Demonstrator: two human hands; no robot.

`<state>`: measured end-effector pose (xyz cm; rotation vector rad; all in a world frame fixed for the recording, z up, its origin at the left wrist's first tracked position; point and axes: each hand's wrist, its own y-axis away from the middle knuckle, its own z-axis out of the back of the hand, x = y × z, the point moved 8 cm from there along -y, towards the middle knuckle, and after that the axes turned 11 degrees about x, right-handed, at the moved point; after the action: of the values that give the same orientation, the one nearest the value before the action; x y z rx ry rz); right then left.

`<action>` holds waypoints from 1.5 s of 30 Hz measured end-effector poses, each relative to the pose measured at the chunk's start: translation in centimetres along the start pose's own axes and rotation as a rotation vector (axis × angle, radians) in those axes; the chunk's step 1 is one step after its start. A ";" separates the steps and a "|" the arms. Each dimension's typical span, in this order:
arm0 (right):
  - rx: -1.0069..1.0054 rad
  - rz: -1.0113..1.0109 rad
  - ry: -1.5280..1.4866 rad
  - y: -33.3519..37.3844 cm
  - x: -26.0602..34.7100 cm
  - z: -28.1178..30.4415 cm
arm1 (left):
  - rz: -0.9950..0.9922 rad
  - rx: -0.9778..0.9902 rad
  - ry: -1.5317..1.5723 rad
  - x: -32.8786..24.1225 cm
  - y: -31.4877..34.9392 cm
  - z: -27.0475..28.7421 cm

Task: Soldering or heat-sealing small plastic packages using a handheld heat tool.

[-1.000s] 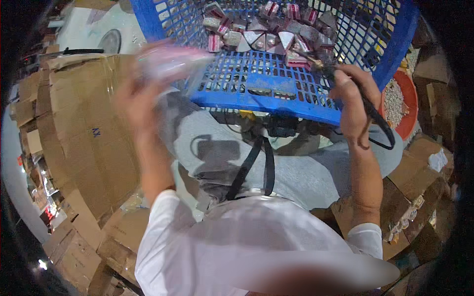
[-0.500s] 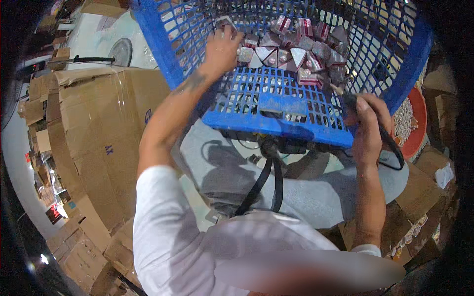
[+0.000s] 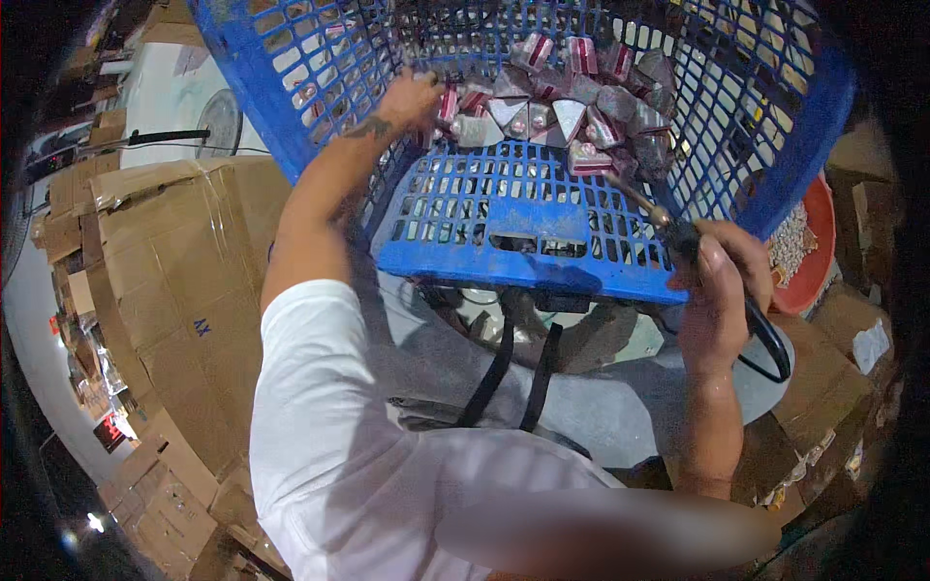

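Observation:
A blue plastic basket [image 3: 538, 225] lies tipped toward me, with several small clear-wrapped packets [image 3: 572, 85] stacked inside. The packets have silvery triangular ends and dark red bands. My left hand [image 3: 409, 101] reaches into the basket's left side, beside the leftmost packets. Its fingers are blurred and partly turned away, so whether they grip a packet is unclear. My right hand [image 3: 722, 290] is wrapped round the black handle of a soldering iron [image 3: 655, 213]. The iron's thin metal tip points up and left, close to the lowest packet. A black cord loops below that hand.
Large cardboard boxes [image 3: 194, 281] fill the left side. To the right, a red basin [image 3: 819, 242] holds small pale pieces, with more cardboard [image 3: 823, 378] below it. Two black straps [image 3: 541, 378] hang below the basket's front edge.
My left hand has moved left and slightly down along the packets. The soldering iron's metal shaft now shows more plainly. The basket and packets have shifted a little in the view.

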<state>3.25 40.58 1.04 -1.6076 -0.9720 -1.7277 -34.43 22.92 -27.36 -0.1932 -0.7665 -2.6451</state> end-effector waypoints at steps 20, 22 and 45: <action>0.278 0.112 0.217 0.7 -0.4 -5.5 | -0.310 -0.351 2.290 -14.8 19.1 12.3; 0.301 0.164 0.256 0.9 -0.1 -5.8 | -0.380 -0.436 2.204 -14.6 19.2 13.3; 0.379 0.215 0.340 1.6 1.0 -6.1 | -0.504 -0.515 1.988 -14.3 19.4 14.6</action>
<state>0.95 34.71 2.18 -1.0907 -0.8601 -1.4982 -13.30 20.18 -8.92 2.2178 0.6080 -1.8126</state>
